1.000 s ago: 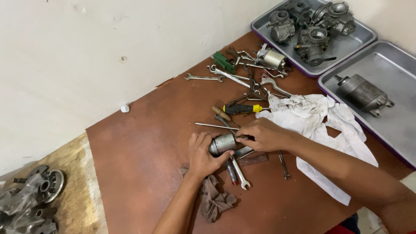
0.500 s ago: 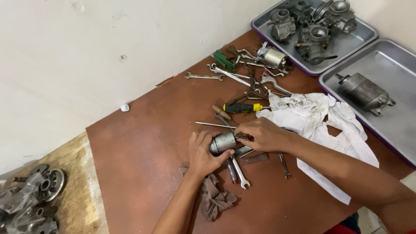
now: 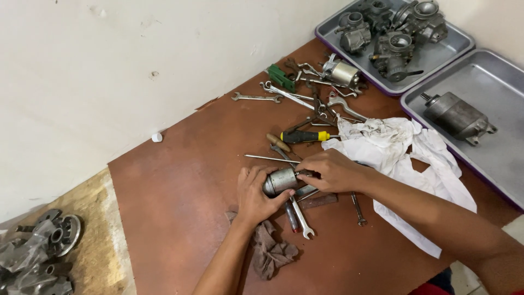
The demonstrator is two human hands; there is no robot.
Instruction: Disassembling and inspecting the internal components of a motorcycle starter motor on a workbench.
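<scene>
Beside the white rag (image 3: 404, 158) on the brown worktop (image 3: 174, 191), the left hand (image 3: 254, 194) wraps around a small metal cylinder (image 3: 279, 181), fingers curled on it. From the rag's side, the right hand (image 3: 327, 169) pinches the cylinder's end. Below the cylinder lies a wrench (image 3: 301, 218).

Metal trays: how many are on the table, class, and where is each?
2. One tray sits at the far right corner, holding carburettor parts. The other tray lies beside it along the right edge, holding a motor; it runs out of frame.
</scene>
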